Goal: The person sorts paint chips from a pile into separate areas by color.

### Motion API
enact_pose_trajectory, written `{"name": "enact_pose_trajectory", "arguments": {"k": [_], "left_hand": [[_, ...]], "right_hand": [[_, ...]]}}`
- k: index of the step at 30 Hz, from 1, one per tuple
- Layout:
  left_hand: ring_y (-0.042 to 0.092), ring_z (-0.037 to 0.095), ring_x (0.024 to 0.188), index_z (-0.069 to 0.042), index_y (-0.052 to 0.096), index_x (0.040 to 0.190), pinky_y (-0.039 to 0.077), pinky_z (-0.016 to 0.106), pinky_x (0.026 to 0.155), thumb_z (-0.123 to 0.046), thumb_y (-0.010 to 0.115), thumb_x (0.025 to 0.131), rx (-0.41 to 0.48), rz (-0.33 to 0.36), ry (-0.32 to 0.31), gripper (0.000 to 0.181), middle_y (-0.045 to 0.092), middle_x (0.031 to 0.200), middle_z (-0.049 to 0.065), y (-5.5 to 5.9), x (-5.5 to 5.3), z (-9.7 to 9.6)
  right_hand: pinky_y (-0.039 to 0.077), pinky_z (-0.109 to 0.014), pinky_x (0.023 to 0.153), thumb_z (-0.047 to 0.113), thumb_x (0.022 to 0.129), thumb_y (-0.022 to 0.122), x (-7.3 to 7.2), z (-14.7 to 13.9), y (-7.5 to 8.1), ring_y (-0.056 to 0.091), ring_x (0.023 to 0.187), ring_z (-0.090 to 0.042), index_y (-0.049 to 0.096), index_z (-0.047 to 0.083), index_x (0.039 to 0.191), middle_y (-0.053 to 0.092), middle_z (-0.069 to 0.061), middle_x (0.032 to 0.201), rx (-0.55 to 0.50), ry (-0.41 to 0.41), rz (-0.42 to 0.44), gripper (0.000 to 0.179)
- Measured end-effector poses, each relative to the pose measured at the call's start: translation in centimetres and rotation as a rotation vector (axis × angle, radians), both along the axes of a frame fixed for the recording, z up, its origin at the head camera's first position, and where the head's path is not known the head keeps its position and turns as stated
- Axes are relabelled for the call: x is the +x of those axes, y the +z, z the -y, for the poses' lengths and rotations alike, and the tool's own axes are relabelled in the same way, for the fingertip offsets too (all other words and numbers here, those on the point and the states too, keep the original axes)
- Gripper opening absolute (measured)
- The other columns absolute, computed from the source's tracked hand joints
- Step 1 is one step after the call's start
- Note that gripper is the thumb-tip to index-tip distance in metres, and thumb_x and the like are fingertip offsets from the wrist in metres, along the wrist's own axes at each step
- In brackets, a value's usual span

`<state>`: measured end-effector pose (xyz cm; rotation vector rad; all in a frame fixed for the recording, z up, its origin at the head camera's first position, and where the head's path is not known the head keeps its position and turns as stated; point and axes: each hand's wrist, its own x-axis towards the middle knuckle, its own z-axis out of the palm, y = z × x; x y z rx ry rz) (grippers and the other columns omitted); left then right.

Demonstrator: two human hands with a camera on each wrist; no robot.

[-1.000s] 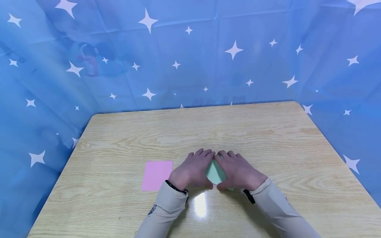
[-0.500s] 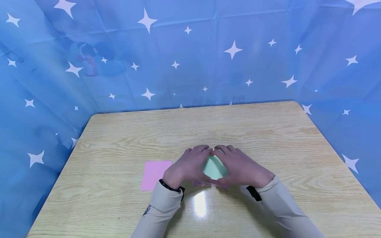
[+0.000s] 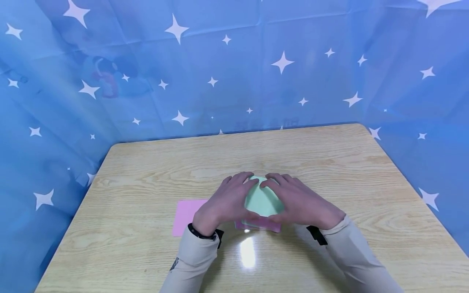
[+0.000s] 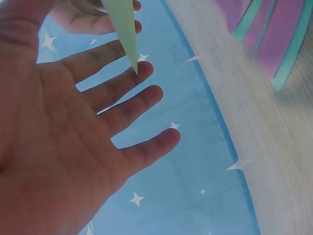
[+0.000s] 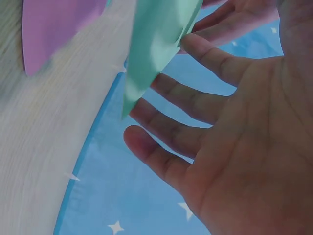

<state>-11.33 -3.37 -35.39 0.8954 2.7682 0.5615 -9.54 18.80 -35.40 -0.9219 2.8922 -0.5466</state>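
Observation:
A light green square sheet of paper [image 3: 263, 200] is raised off the table between my two hands. My left hand [image 3: 226, 200] holds its left edge with thumb and fingers, and my right hand [image 3: 299, 201] holds the right edge the same way. In the left wrist view the green sheet [image 4: 125, 29] appears nearly edge-on at the fingertips; in the right wrist view its face [image 5: 155, 46] shows against the fingers. Beneath it on the table lie overlapping purple and green sheets [image 3: 261, 224], partly hidden by the hands. Their fanned edges [image 4: 269, 46] show in the left wrist view.
A pink square sheet [image 3: 187, 213] lies flat to the left, its right side covered by my left hand and wrist. The wooden table [image 3: 154, 167] runs back to a blue cloth [image 3: 220, 61] with white stars. Light glares off the table near the sleeves.
Both hands have risen and moved slightly apart with the green sheet. More of that sheet now shows, and the purple and green sheets beneath have come into view.

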Motion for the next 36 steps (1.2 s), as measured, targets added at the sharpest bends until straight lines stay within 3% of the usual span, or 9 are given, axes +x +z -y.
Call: {"name": "enact_pose_trajectory", "arguments": {"k": [5, 13, 18, 28, 36], "left_hand": [[0.036, 0.024, 0.148, -0.014, 0.052, 0.150, 0.033, 0.053, 0.119, -0.047, 0.090, 0.074, -0.017, -0.050, -0.013, 0.091, 0.043, 0.158, 0.005, 0.4, 0.1, -0.3], [0.034, 0.024, 0.149, -0.016, 0.052, 0.150, 0.034, 0.051, 0.119, -0.054, 0.087, 0.075, -0.018, -0.124, -0.057, 0.092, 0.040, 0.159, 0.008, 0.5, 0.3, -1.8], [0.032, 0.023, 0.151, -0.018, 0.050, 0.152, 0.033, 0.052, 0.120, -0.054, 0.084, 0.078, -0.036, -0.131, -0.079, 0.089, 0.037, 0.162, 0.008, 0.4, 0.3, -3.1], [0.033, 0.025, 0.150, -0.023, 0.046, 0.153, 0.030, 0.053, 0.122, -0.053, 0.077, 0.086, -0.133, -0.132, -0.131, 0.080, 0.039, 0.160, 0.009, -0.9, 0.4, -7.3], [0.036, 0.023, 0.148, -0.026, 0.044, 0.152, 0.031, 0.049, 0.122, -0.059, 0.072, 0.089, -0.254, -0.151, -0.168, 0.076, 0.039, 0.158, 0.007, -2.4, 0.1, -10.2]], "right_hand": [[0.044, -0.057, 0.106, 0.049, 0.076, 0.087, 0.2, -0.5, 0.6, 0.049, 0.134, -0.038, 0.060, 0.016, 0.133, 0.051, -0.012, 0.149, 0.018, -0.007, -0.013, 0.071], [0.043, -0.058, 0.106, 0.046, 0.076, 0.088, 0.8, -2.2, 1.3, 0.047, 0.136, -0.037, 0.062, 0.017, 0.130, 0.050, -0.013, 0.150, 0.032, -0.030, -0.060, 0.067], [0.046, -0.058, 0.104, 0.039, 0.075, 0.090, 1.0, -3.7, 1.4, 0.048, 0.135, -0.038, 0.062, 0.016, 0.129, 0.050, -0.014, 0.150, 0.040, -0.030, -0.092, 0.065], [0.048, -0.060, 0.099, 0.034, 0.070, 0.093, 1.5, -7.0, 0.8, 0.051, 0.131, -0.038, 0.063, 0.019, 0.131, 0.054, -0.013, 0.146, 0.108, -0.043, -0.088, 0.070], [0.046, -0.064, 0.098, 0.034, 0.069, 0.094, 1.7, -9.0, -0.4, 0.050, 0.131, -0.042, 0.064, 0.019, 0.128, 0.053, -0.015, 0.147, 0.121, -0.082, -0.016, 0.068]]}}
